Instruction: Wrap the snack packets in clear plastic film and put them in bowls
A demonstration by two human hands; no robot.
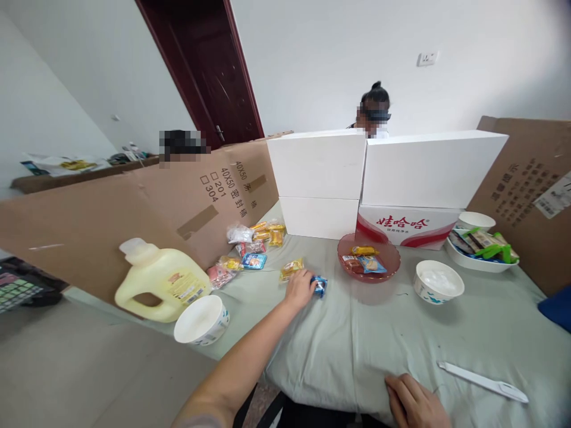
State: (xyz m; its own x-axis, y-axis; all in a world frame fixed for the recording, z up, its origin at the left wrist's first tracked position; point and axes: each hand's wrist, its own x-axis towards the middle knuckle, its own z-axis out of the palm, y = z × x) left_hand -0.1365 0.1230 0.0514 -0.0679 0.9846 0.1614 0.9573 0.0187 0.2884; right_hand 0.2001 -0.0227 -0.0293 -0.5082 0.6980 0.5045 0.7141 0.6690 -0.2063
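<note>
I am closing my left hand (300,288) on the blue snack packet (319,286), picking it up; my right hand (413,401) is resting empty on the counter (366,345); next I am lifting it cleanly.

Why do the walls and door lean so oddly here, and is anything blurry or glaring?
Head view: wide-lens distortion tilts the door and bends the cardboard edges; corners darken slightly. Light is soft and even, shadows faint beneath the red bowl. The left hand on a blue packet stays sharp; no strong glare.
</note>
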